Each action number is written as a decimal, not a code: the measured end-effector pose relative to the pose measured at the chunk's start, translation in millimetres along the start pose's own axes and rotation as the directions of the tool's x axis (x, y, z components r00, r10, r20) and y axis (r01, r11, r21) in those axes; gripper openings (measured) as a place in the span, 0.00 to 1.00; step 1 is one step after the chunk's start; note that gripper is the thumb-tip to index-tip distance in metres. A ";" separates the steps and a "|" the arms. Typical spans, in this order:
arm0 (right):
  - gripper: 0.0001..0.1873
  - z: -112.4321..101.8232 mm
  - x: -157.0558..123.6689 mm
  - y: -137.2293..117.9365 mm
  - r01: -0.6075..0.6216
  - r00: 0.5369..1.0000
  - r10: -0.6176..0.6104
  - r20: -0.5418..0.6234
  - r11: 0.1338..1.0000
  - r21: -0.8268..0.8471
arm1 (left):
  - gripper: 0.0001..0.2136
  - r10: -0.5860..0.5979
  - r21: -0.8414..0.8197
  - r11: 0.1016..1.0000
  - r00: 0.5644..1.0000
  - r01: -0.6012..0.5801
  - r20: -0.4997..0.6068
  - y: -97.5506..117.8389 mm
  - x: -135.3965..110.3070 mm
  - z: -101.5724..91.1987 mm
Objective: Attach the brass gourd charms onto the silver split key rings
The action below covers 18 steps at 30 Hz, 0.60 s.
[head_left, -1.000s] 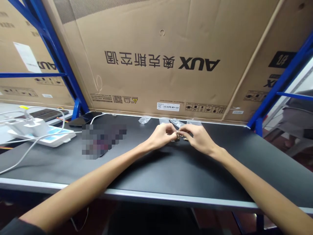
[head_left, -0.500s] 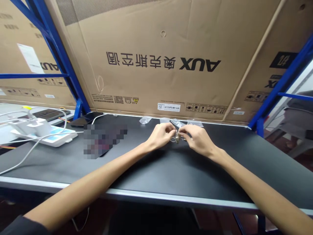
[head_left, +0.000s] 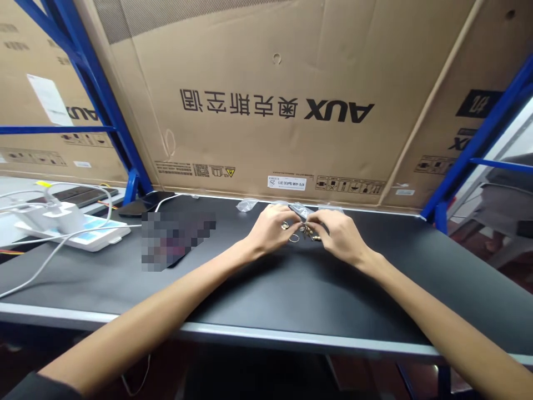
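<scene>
- The left hand (head_left: 270,230) and right hand (head_left: 339,237) have drawn slightly apart compared with half a second ago, and the small metal parts that were bunched between them now lie more spread out.
- A thin metal ring (head_left: 294,238) lies on the black table (head_left: 358,289), just below the gap between the hands.
- Small brass fittings (head_left: 311,234) lie beside the right fingertips (head_left: 310,225); a second ring (head_left: 285,225) shows against the left hand.
- A clear plastic bag (head_left: 298,210) sits just beyond the fingertips.
- Both grips look partly curled, but whether either is clamped on anything is hidden, so I cannot tell.
- Beyond them stand an AUX cardboard carton (head_left: 266,111) and a blue steel shelf upright (head_left: 95,105). A smartphone (head_left: 144,203) and a white charger with cables (head_left: 54,216) lie far left.
</scene>
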State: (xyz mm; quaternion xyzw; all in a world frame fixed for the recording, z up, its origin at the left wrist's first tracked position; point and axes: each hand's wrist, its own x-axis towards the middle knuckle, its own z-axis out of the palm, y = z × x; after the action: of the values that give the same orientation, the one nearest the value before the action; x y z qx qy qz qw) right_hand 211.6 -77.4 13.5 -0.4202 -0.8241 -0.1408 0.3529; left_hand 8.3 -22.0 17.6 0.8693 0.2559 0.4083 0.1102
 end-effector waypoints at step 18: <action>0.16 -5.9 2.7 -9.6 -0.292 0.957 0.277 0.090 0.909 0.296 | 0.13 -0.328 -0.436 0.828 0.935 0.352 0.133 3.6 0.0 -2.5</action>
State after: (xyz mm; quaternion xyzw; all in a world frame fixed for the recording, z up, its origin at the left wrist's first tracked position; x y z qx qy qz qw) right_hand 205.7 -84.8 20.3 -0.4790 -0.7737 0.0513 0.4116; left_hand 7.7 -25.0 20.6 0.7703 0.3014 0.4073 0.3871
